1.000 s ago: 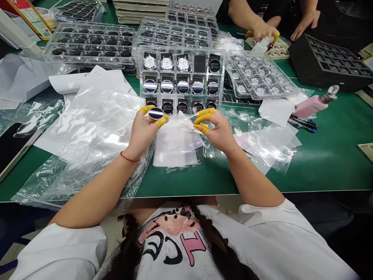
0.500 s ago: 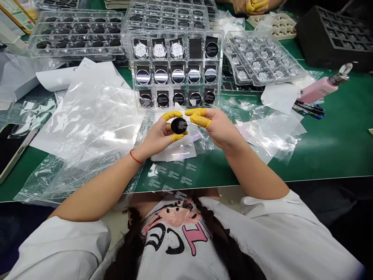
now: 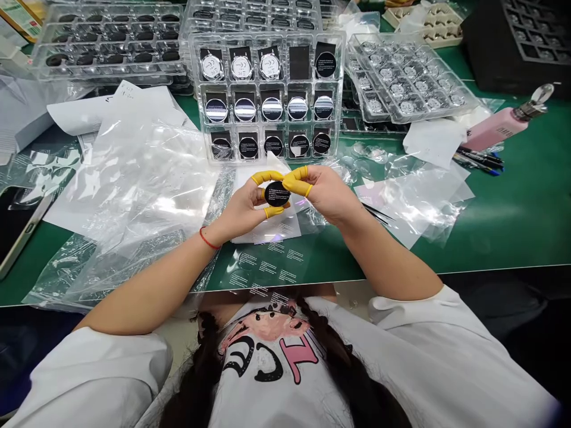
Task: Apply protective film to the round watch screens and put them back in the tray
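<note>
Left hand (image 3: 243,208) pinches a white-printed round black disc (image 3: 275,195) in front of the clear plastic compartment tray (image 3: 284,108); right hand (image 3: 331,191) presses fingertips together at its rim, contents indiscernible. Tray holds eleven black-faced rounds (image 3: 248,147), seemingly finished; three silver-faced rounds (image 3: 241,68), apparently pending.

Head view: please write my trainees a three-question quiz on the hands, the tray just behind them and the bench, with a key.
1. True or false: the left hand holds a black disc with white print on it.
2. Which of these lies beside the pens?
A. a phone
B. a pink bottle
C. a roll of tape
3. How many silver watches show in the top row of the clear tray just behind the hands?

Key: 1 true; 2 B; 3 three.
</note>
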Demonstrator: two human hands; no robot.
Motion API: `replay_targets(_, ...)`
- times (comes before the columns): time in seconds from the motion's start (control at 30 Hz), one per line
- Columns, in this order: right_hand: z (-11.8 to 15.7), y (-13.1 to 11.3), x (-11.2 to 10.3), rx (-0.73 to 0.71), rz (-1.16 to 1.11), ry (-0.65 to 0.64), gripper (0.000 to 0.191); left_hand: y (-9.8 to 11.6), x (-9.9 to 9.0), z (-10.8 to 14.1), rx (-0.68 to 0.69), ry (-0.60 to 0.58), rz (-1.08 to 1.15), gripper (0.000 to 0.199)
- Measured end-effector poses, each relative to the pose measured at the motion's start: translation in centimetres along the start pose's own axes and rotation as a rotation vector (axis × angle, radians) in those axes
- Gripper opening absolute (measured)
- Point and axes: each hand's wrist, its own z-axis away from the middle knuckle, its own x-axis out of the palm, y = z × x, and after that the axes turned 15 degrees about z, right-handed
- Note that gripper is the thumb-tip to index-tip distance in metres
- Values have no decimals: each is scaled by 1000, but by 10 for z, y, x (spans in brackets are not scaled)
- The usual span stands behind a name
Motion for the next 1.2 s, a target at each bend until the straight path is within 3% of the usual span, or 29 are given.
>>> replay_targets(0.73,1,-3,-4,0,45,-23,34,-5,-3,-1,53,-49,-42,61)
replay_targets(1.0,2,2,-3,-43,89,4,23,-7,-4,-2,47,-51,-10,62)
replay_targets(1.2,2,1,-2,-54,112,22,26,-6,-3,-2,50,-42,-10,60)
